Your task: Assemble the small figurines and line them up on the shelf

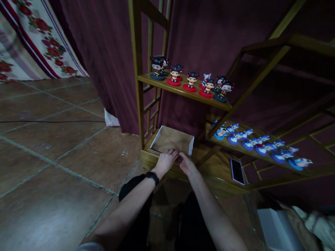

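An open shallow cardboard box point(171, 137) with white-edged walls rests on the bottom board of a wooden shelf unit. At its near edge my left hand point(166, 161) and my right hand point(186, 164) meet, fingers curled in and fingertips close together. Something small and dark seems to sit between the fingertips, mostly hidden, and I cannot make out what it is. My hands cover the middle of the box's near wall. A black band point(152, 177) is around my left wrist.
Above stands a shelf board point(180, 90) bearing several black-haired figurines point(192, 81) on red or dark bases. Lower right, another board carries several blue-and-white figurines point(235, 137). A phone point(237, 171) lies right of the box. A dark cable point(52, 121) crosses the tiled floor.
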`<control>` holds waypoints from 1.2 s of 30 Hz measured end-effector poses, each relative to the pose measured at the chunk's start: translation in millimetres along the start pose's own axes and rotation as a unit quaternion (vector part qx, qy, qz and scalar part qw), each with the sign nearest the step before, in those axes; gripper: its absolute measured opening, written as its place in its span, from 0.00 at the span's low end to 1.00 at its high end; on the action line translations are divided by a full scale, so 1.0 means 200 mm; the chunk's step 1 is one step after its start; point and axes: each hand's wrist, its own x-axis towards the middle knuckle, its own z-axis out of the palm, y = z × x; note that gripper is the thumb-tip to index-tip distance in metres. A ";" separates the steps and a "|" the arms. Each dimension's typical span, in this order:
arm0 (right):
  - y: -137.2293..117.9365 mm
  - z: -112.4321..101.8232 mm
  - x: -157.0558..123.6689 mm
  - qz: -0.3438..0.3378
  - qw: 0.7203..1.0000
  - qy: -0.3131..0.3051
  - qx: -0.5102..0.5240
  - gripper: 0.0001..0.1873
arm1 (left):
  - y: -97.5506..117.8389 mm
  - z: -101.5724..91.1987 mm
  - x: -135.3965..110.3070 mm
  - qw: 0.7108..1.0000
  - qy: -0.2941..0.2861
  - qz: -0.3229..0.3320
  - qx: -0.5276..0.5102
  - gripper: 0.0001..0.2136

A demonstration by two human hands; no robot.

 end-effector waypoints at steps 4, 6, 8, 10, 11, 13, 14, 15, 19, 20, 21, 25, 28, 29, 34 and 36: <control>-0.02 -0.01 -0.01 -0.011 1.000 -0.010 -0.008 0.05 | 0.01 0.00 0.00 1.000 0.000 0.015 -0.011 0.12; -0.02 -0.02 -0.02 -0.014 1.000 -0.016 -0.009 0.05 | 0.02 -0.01 -0.01 0.999 -0.005 0.031 0.006 0.12; -0.03 -0.03 -0.03 -0.011 1.000 -0.022 -0.008 0.05 | 0.02 -0.01 -0.01 0.998 -0.012 0.051 0.038 0.12; -0.04 -0.03 -0.03 -0.004 1.000 -0.025 -0.006 0.04 | 0.03 -0.01 -0.01 0.995 -0.018 0.069 0.074 0.12; -0.04 -0.04 -0.04 0.000 1.000 -0.027 -0.005 0.04 | 0.03 -0.01 -0.01 0.993 -0.021 0.076 0.089 0.13; -0.05 -0.04 -0.04 0.008 0.999 -0.033 -0.005 0.04 | 0.03 -0.01 -0.01 0.991 -0.027 0.084 0.105 0.13; -0.05 -0.04 -0.04 0.009 0.999 -0.035 -0.005 0.05 | 0.03 -0.01 -0.01 0.990 -0.029 0.086 0.107 0.14; -0.05 -0.04 -0.05 0.009 0.999 -0.035 -0.006 0.05 | 0.03 -0.01 -0.01 0.990 -0.030 0.085 0.105 0.14; -0.06 -0.04 -0.05 0.015 0.999 -0.033 0.000 0.05 | 0.03 0.00 -0.01 0.995 -0.023 0.069 0.063 0.15; -0.06 -0.04 -0.05 0.018 0.999 -0.034 0.006 0.04 | 0.03 0.00 -0.01 0.997 -0.018 0.058 0.043 0.14; -0.06 -0.04 -0.05 0.022 0.999 -0.038 0.013 0.04 | 0.03 0.00 -0.01 0.999 -0.011 0.045 0.019 0.14; -0.06 -0.05 -0.04 0.034 0.998 -0.045 0.028 0.04 | 0.00 0.01 0.01 0.993 0.016 -0.010 -0.115 0.12; -0.05 -0.05 -0.03 0.029 0.999 -0.039 0.020 0.04 | -0.02 0.02 0.03 0.978 0.029 -0.038 -0.202 0.11; -0.04 -0.05 -0.02 0.028 0.999 -0.038 0.019 0.04 | -0.03 0.02 0.03 0.973 0.035 -0.045 -0.223 0.10; -0.03 -0.06 -0.01 0.007 0.999 -0.027 0.018 0.04 | -0.08 0.08 0.06 0.936 0.057 -0.106 -0.330 0.10; -0.02 -0.06 -0.01 -0.004 0.999 -0.030 0.013 0.05 | -0.08 0.10 0.07 0.904 0.040 -0.139 -0.403 0.12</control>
